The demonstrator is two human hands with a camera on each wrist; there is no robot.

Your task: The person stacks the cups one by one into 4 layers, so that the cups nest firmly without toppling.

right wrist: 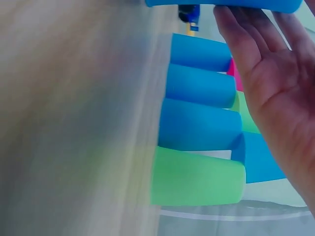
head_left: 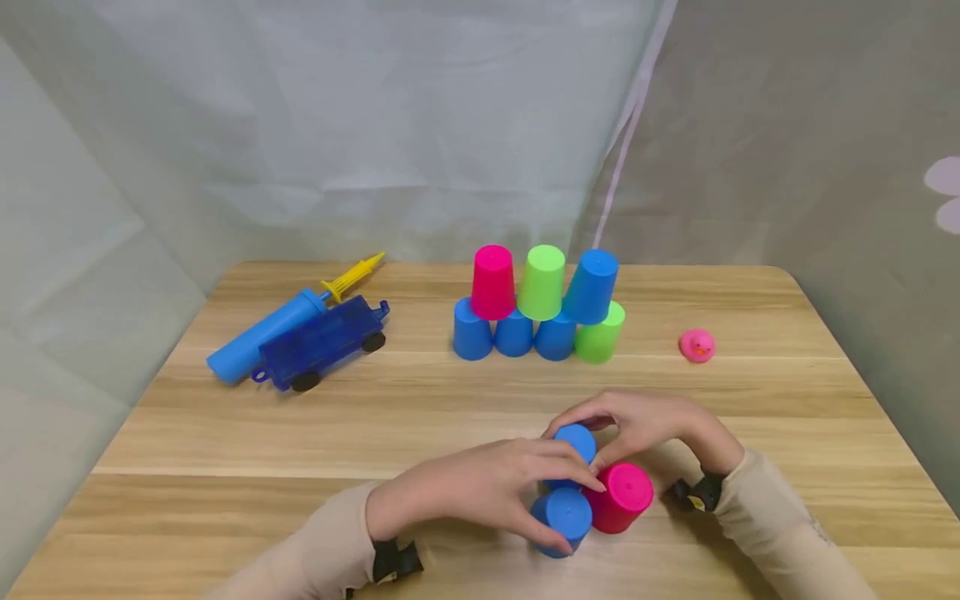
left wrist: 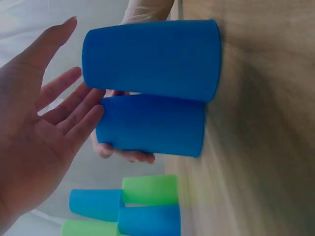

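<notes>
Cups in hand: three upturned plastic cups near the bench (head_left: 225, 433) front edge, two blue cups (head_left: 564, 515) and a pink cup (head_left: 624, 495), touching.
Left hand (head_left: 480, 487): fingers spread straight, touching the blue cups' sides.
Right hand (head_left: 637, 421): fingers arched over the rear blue cup (head_left: 576, 442); actual grip unclear.
Handling: likely light, thin-walled, smooth, easily tipped; hold mid-wall with opposed fingers, gently.

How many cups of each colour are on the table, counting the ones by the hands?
Blue cups: 6, four in the stack and two by the hands
Pink cups: 2, one in the stack and one by the hands
Green cups: 2
Total: 10 cups
</notes>
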